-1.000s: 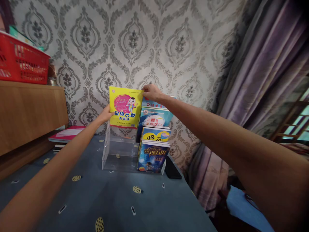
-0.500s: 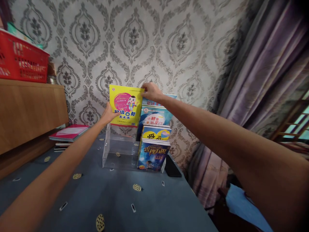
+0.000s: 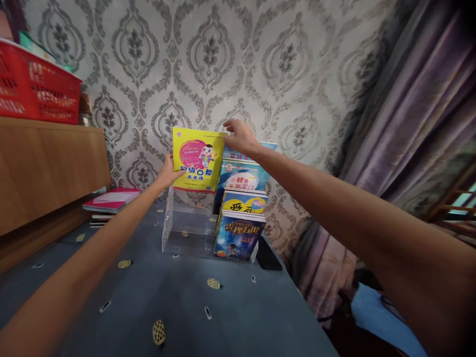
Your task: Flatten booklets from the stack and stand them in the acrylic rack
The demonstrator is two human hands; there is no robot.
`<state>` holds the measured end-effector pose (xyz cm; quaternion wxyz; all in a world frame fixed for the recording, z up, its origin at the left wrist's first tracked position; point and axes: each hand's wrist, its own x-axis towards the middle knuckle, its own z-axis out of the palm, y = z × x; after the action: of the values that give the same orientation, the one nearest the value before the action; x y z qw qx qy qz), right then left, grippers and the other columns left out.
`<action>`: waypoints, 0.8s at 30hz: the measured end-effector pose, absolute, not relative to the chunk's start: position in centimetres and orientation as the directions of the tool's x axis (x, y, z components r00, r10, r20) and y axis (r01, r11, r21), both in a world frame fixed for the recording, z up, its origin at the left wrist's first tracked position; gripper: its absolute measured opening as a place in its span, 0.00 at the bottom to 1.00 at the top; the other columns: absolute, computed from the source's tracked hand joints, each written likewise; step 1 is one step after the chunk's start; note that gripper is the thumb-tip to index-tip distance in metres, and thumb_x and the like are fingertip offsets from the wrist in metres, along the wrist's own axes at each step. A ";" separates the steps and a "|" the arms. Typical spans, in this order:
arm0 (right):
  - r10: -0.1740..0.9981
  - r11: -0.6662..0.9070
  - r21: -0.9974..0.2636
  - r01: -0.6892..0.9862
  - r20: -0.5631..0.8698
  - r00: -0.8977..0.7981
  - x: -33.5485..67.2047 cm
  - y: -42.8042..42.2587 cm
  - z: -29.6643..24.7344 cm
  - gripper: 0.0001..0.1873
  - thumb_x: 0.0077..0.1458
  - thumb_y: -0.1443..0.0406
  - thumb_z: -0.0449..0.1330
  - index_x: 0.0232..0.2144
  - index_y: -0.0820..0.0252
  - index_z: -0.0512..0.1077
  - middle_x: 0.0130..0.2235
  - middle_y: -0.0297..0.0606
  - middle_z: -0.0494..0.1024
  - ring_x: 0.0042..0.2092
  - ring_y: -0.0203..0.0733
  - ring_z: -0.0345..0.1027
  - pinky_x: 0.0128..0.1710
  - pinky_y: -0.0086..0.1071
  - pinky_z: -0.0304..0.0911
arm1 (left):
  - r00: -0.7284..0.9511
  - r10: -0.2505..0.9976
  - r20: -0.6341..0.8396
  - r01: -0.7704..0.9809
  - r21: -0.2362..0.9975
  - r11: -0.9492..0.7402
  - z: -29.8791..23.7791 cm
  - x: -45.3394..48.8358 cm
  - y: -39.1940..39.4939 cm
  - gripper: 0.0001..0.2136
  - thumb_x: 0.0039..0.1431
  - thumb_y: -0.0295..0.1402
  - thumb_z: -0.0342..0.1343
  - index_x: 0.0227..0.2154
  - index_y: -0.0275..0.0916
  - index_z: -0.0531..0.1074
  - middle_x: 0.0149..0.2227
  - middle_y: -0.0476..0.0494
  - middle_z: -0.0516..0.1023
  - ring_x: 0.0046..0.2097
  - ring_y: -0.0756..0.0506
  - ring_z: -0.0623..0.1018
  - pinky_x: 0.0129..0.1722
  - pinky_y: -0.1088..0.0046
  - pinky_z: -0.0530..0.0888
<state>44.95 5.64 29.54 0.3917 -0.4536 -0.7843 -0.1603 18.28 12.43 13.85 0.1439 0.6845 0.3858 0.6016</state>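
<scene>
A yellow workbook (image 3: 197, 163) with a cartoon child on a pink circle stands upright above the left back part of a clear acrylic stepped stand (image 3: 188, 244). My left hand (image 3: 169, 173) grips its left edge, thumb across the front cover. At its top right corner is my right hand (image 3: 241, 136), fingers parted and lifted, the thumb side close to the corner; whether it still touches is hard to tell. On the stand's right side, books rise in tiers: a dark blue book (image 3: 238, 240) in front, a yellow-and-blue book (image 3: 243, 202), then a teal book (image 3: 241, 176) and another behind.
A black flat object (image 3: 268, 255) lies right of the stand on the dark blue tablecloth (image 3: 186, 302). Stacked books (image 3: 111, 198) lie at left, beside a wooden cabinet (image 3: 52, 168) bearing a red basket (image 3: 44, 89). Patterned wall behind; purple curtain (image 3: 372, 163) at right.
My right hand has loosened from the workbook's top right corner, its fingers lifting and spreading. My left hand keeps its hold. The whole view has shifted slightly.
</scene>
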 end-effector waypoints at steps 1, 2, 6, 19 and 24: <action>0.548 0.559 -0.094 0.824 0.788 -0.282 44.7 4.6 29.0 0.23 0.53 0.71 0.55 0.53 0.66 0.69 0.50 0.52 0.75 0.51 0.54 0.67 0.52 0.46 0.60 | -0.050 0.702 0.710 0.388 0.662 -0.641 13.3 18.1 11.8 0.36 0.47 0.35 0.66 0.57 0.38 0.55 0.46 0.39 0.75 0.50 0.36 0.77 0.55 0.52 0.70; 0.497 0.591 -0.072 0.803 0.817 -0.293 44.3 3.4 28.0 0.23 0.54 0.72 0.53 0.53 0.65 0.68 0.51 0.52 0.74 0.53 0.56 0.66 0.54 0.48 0.58 | -0.078 0.699 0.711 0.434 0.655 -0.618 12.5 17.8 11.1 0.35 0.50 0.36 0.64 0.58 0.38 0.55 0.46 0.39 0.74 0.49 0.37 0.77 0.54 0.53 0.70; 0.383 0.798 0.033 0.602 0.744 -0.548 42.9 -3.9 20.1 0.19 0.58 0.71 0.50 0.50 0.57 0.71 0.50 0.47 0.76 0.55 0.56 0.64 0.56 0.52 0.58 | -0.024 0.690 0.723 0.666 0.527 -0.529 6.3 15.5 7.0 0.26 0.60 0.37 0.55 0.59 0.37 0.57 0.49 0.36 0.73 0.52 0.37 0.75 0.54 0.56 0.70; 0.529 0.847 -0.407 0.343 0.577 -0.622 40.8 -14.6 -7.6 0.17 0.60 0.73 0.52 0.48 0.53 0.71 0.47 0.41 0.80 0.51 0.44 0.74 0.55 0.40 0.70 | -0.215 0.843 0.494 0.975 0.154 0.159 -2.1 0.8 4.2 0.30 0.58 0.27 0.47 0.64 0.29 0.54 0.66 0.18 0.58 0.69 0.26 0.55 0.60 0.35 0.58; 0.500 0.865 -0.404 0.296 0.652 -0.571 41.1 -14.1 -9.5 0.25 0.58 0.74 0.53 0.54 0.48 0.66 0.48 0.40 0.80 0.51 0.45 0.75 0.54 0.43 0.72 | -0.179 0.929 0.323 0.983 0.024 0.181 -1.6 -1.9 6.4 0.33 0.58 0.30 0.51 0.66 0.29 0.52 0.67 0.19 0.57 0.70 0.25 0.50 0.59 0.32 0.56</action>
<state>41.10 -14.06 -9.53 0.4039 -0.2268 -0.8773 0.1259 -1.94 6.35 -1.55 -0.1183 0.6298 0.7592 0.1140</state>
